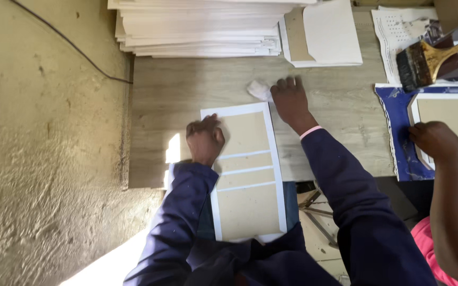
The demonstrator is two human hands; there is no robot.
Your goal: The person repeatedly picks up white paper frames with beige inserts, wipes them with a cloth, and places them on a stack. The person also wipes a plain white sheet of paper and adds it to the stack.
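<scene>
A white sheet with several brown cardboard panels glued on it [247,175] lies on the wooden table [186,90], hanging over the near edge. My left hand [204,140] is closed into a fist and presses on the sheet's left side. My right hand [291,100] rests flat on the table just past the sheet's far right corner, its fingers on a crumpled white cloth [260,90].
A tall stack of white boards [202,26] stands at the back, a folded card cover [322,34] beside it. At right, another person's hand [438,140] works on a card over a blue sheet [398,132]; a glue brush [425,58] lies behind. A rough wall [43,143] is at left.
</scene>
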